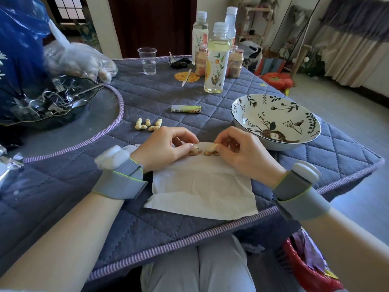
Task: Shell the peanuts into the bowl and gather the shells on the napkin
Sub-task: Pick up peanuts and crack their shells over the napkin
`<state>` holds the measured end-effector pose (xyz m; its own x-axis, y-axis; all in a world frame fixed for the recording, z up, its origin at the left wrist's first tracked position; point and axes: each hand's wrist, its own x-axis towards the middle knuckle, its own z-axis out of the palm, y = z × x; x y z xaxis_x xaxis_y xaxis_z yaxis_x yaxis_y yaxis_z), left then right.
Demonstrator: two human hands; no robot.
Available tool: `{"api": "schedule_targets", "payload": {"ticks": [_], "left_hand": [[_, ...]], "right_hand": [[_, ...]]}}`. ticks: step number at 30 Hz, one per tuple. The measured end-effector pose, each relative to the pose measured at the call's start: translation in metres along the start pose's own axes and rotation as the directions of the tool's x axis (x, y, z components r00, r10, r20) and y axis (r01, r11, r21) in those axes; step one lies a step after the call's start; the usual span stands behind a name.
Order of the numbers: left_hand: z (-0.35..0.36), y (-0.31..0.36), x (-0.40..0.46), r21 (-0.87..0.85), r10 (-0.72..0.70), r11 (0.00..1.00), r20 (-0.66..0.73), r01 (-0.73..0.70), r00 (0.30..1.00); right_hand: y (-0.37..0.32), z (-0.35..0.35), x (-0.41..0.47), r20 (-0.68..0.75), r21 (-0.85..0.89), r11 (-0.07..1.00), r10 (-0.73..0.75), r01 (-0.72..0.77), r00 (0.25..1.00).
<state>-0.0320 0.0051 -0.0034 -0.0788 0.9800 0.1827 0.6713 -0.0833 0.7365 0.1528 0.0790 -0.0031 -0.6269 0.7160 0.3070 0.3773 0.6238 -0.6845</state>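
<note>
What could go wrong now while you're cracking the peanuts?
1. The loose kernels lie on the napkin, not in the bowl, so they might get mixed up with shell bits.
2. The right hand pinches a shell piece near the napkin's far edge; it could drop onto the quilted cloth.

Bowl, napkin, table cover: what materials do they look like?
Bowl: likely glazed ceramic; glossy white with painted plants.
Napkin: thin matte paper tissue, with fold creases and soft edges.
Table cover: quilted fabric, probably cotton or a blend; diamond stitching, striped woven edging.
</note>
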Motion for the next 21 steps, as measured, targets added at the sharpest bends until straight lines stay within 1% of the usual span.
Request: {"api": "schedule_targets", "payload": {"ticks": [3,4,5,7,10,12,14,16,18,21], "left_hand": [[0.001,-0.001,0.0,-0.025,-0.021,0.999,-0.009,0.021,1.0],[0.001,-0.001,0.0,-0.044,-0.028,0.999,-0.011,0.028,1.0],[0.001,-0.001,0.0,-0.07,-0.035,0.997,-0.014,0.034,0.999],[0.0,-0.001,0.0,-0.105,-0.043,0.994,-0.02,0.041,0.999],[-0.001,-0.001,0.001,-0.119,-0.033,0.993,-0.054,0.026,0.998],[-0.001,-0.002,0.002,-0.021,-0.012,1.0,-0.142,0.009,0.99],[-0.001,-0.005,0.004,0.177,-0.01,0.983,-0.206,0.047,0.979],[-0.001,-0.009,0.004,0.344,-0.045,0.933,-0.189,0.109,0.981],[-0.003,-0.012,0.004,0.391,-0.091,0.909,-0.152,0.144,0.984],[-0.003,-0.01,0.004,0.387,-0.085,0.912,-0.146,0.136,0.986]], "right_hand": [[-0.002,-0.002,-0.006,0.139,-0.057,0.997,-0.047,0.055,0.989],[-0.003,-0.002,-0.006,0.161,-0.071,0.996,-0.05,0.062,0.986],[-0.003,-0.001,-0.006,0.156,-0.079,0.995,-0.046,0.058,0.987],[-0.003,0.0,-0.002,0.084,-0.107,0.993,-0.035,0.044,0.996],[-0.003,0.004,0.006,-0.007,-0.199,0.98,-0.024,0.022,1.0],[-0.002,0.006,0.01,0.001,-0.29,0.957,-0.003,0.003,1.0],[-0.002,0.008,0.013,0.07,-0.44,0.898,0.055,-0.019,0.996],[-0.003,0.009,0.016,0.132,-0.554,0.832,0.133,-0.038,0.982],[-0.005,0.009,0.018,0.147,-0.575,0.817,0.157,-0.045,0.977],[-0.005,0.008,0.019,0.131,-0.539,0.841,0.143,-0.05,0.981]]}}
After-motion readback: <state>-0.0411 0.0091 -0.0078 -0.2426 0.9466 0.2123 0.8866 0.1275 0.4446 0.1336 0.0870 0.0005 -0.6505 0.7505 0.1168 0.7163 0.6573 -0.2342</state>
